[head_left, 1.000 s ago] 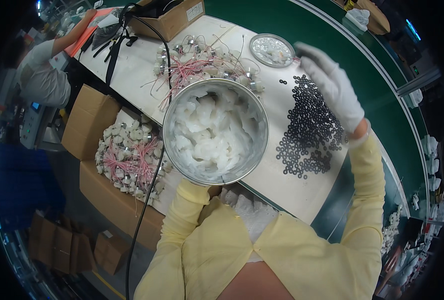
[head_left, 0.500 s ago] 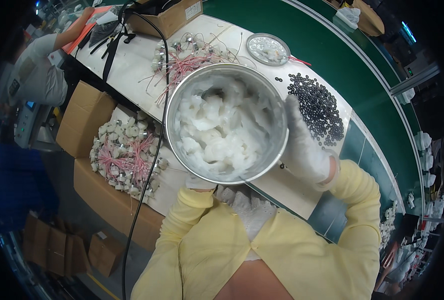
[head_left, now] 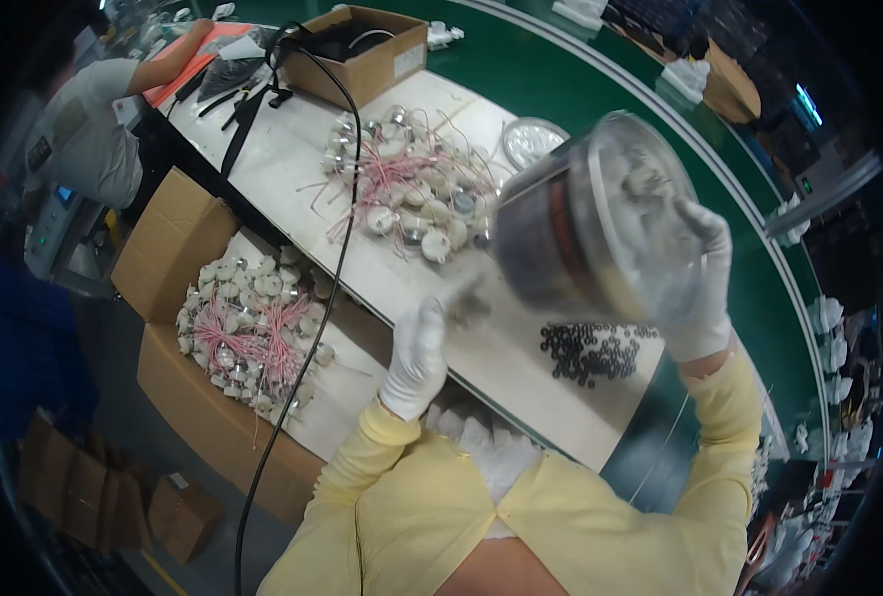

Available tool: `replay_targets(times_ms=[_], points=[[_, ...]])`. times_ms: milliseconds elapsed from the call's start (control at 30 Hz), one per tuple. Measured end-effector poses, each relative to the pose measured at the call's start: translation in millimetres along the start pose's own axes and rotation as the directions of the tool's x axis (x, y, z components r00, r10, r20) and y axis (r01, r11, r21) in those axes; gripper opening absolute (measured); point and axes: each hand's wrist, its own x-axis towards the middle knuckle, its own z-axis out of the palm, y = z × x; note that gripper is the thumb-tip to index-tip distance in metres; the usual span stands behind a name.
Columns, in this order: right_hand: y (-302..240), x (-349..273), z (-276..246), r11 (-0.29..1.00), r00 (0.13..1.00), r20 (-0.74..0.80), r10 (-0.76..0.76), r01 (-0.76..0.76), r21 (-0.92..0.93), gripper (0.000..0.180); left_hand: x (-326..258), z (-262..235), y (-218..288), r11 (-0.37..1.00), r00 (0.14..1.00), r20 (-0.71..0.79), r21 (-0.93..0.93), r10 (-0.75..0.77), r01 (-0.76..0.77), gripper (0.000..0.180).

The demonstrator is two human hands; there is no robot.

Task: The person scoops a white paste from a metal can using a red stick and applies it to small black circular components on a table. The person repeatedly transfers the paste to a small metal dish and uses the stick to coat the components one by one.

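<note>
A large metal tin (head_left: 546,243) of white paste (head_left: 650,204), blurred, tilted above the worktop (head_left: 575,422), its mouth turned to the right. Judging by its bulk and lean, it called for a firm, steady hold with the rim brought nearer level. The gloved right hand (head_left: 702,293) gripped the rim, fingers (head_left: 700,217) hooked over it. The gloved left hand (head_left: 414,363) was loosely uncurled, holding nothing visible. Black rings (head_left: 590,356) lay near the tin; pink-wired parts (head_left: 411,194) were heaped farther left.

Can read no wording. Noted pale label (head_left: 410,62) on carton (head_left: 372,81), too small to make out; also dark wrap (head_left: 536,243) around tin (head_left: 608,243), too blurred.
</note>
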Motion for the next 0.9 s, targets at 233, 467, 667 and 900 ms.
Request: replay_targets(times_ms=[233, 467, 667, 900], points=[[-40, 129, 27, 0.993, 0.994, -0.031, -0.108, 0.106, -0.048, 0.051, 4, 6, 10, 0.881, 0.959, 0.163, 0.383, 0.232, -0.278, 0.065], [25, 315, 25, 0.981, 0.998, -0.002, -0.059, 0.058, -0.186, 0.046, 7, 3, 3, 0.716, 0.884, 0.227, 0.521, 0.408, -0.464, 0.036], [74, 350, 25, 0.868, 0.965, -0.154, 0.212, -0.259, -0.423, 0.063, 10, 2, 8, 0.785, 0.905, 0.18, 0.451, 0.385, -0.424, 0.034], [31, 333, -3, 0.939, 0.955, -0.027, 0.296, -0.296, -0.172, 0.074, 7, 2, 5, 0.813, 0.921, 0.173, 0.433, 0.349, -0.389, 0.04]])
